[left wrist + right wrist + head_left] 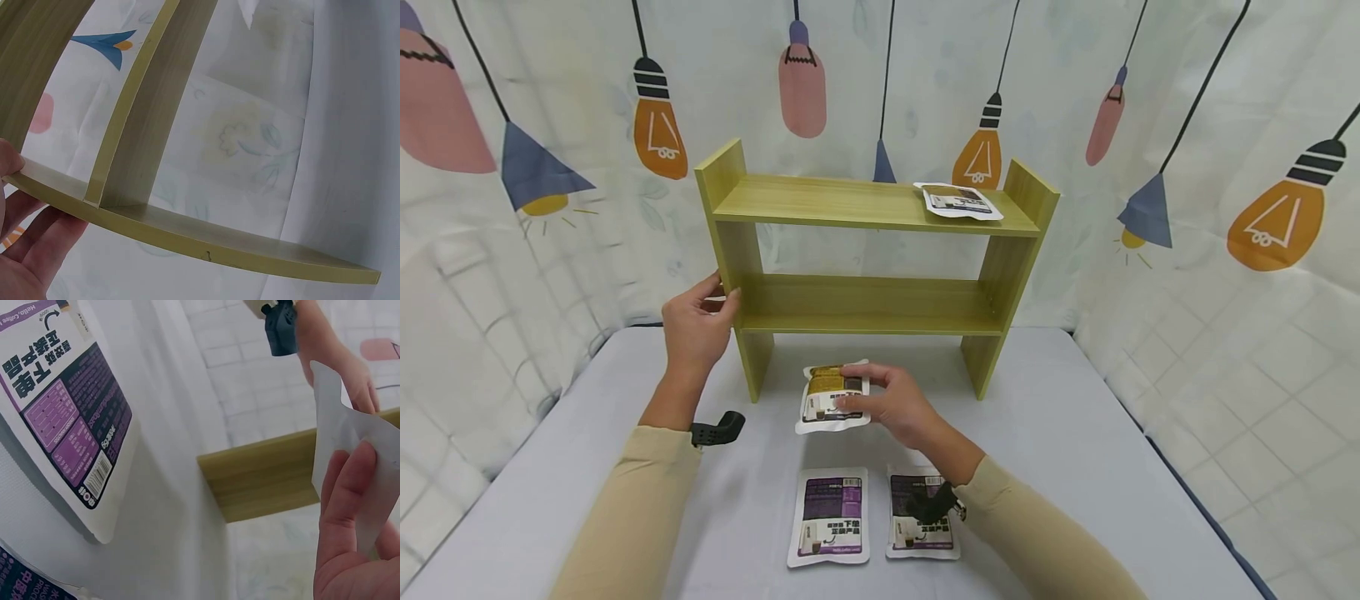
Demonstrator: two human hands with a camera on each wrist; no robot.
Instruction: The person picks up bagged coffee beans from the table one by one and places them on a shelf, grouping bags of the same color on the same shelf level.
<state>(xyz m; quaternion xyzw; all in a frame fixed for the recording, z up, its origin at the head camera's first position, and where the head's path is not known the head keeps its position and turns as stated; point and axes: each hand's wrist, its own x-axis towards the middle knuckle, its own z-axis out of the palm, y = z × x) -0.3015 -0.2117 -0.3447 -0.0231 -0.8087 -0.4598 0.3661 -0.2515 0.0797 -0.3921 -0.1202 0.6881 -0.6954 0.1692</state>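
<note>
My left hand (695, 333) grips the left side panel of a yellow-green wooden two-tier shelf (880, 310); in the left wrist view the thumb lies on one face of the panel (175, 232) and the fingers on the other. Between the thumb and fingers of my right hand (901, 407) is a white pouch with a gold and dark label (820, 403), raised above the table before the shelf. The right wrist view shows the pale back of this pouch (331, 419).
Two white pouches with purple labels lie on the white table, a left pouch (830, 533) and a right pouch (917, 542) partly covered by the wrist strap. Another pouch (958, 202) lies on the top shelf at the right. A patterned curtain (715, 100) hangs behind.
</note>
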